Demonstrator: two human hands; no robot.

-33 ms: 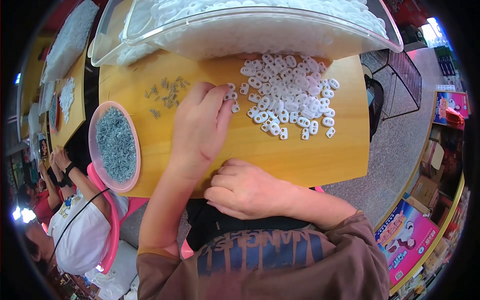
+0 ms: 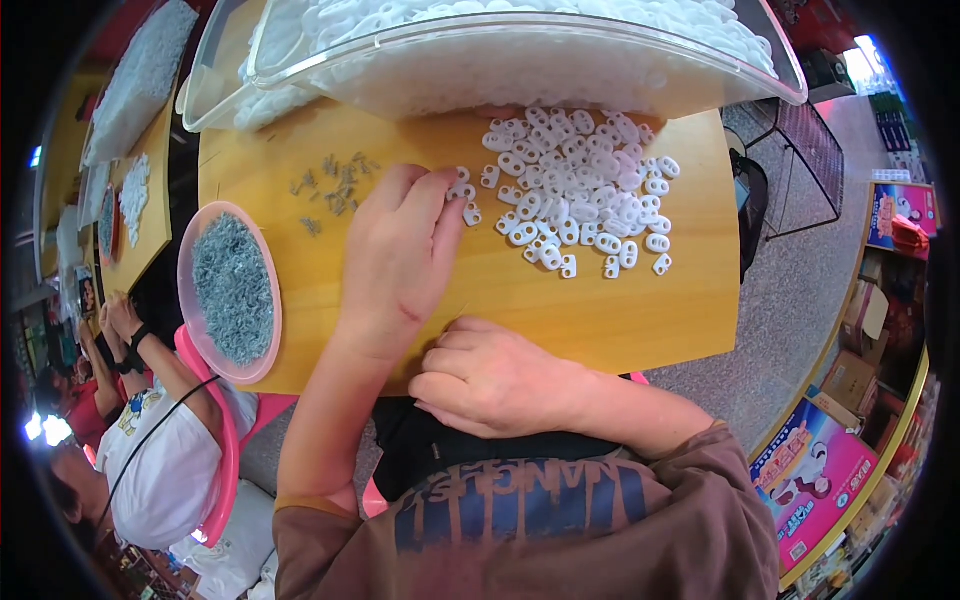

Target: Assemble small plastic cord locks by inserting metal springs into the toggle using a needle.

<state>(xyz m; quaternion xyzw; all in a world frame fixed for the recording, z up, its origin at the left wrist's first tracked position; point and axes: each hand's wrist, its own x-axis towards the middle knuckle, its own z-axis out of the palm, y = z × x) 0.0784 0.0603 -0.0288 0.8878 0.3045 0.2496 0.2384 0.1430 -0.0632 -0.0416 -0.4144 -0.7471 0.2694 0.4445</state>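
Observation:
My left hand [image 2: 395,255] rests over the middle of the table, its fingers bent and pressed together. Its fingertips meet a little group of white plastic pieces [image 2: 471,212]; what they pinch, if anything, is hidden. At the table's near edge lies my right hand [image 2: 490,378], curled closed, and its fingertips are out of sight. A loose pile of white oval cord-lock pieces [image 2: 590,190], most with two holes, spreads to the right of my left hand. Several small metal springs [image 2: 340,185] are scattered to the left of it.
A pink bowl [image 2: 272,340] full of grey springs [image 2: 232,290] stands at the table's left edge. Along the far side is a large clear bin [image 2: 520,75] of white pieces. On the left, a person in white [image 2: 165,460] sits by a pink chair [image 2: 228,470].

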